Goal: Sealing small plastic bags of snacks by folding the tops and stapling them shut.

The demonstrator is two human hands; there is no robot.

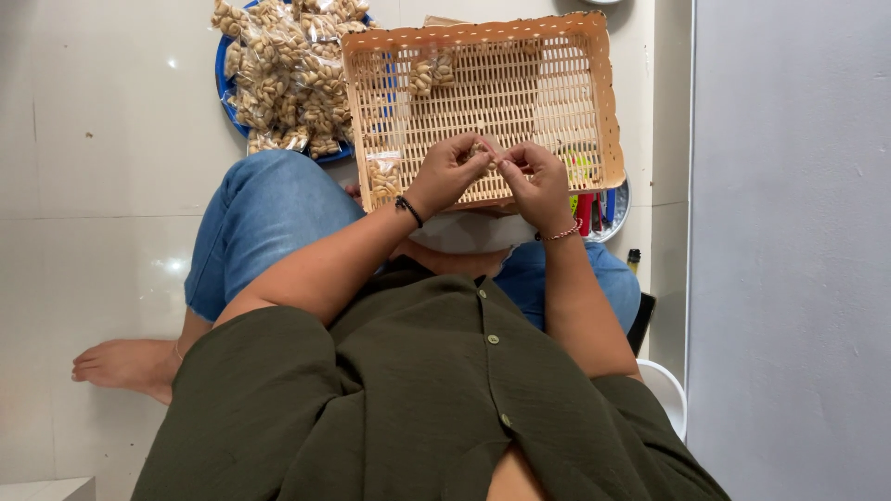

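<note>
Small clear nut packet (480, 150) pinched between fingers of left hand (452, 173) and right hand (536, 181), over woven basket (608, 102); two filled packets in basket (432, 72), large heap of filled packets (290, 74) on blue plate (223, 70), floor

Your left hand (452, 173) and right hand (535, 181) meet over the woven basket (520, 88), pinching a small clear packet (480, 148) between their fingers. Two filled packets (432, 71) lie in the basket at eleven o'clock. A blue tray (225, 70) heaped with packets sits at ten o'clock.
</note>
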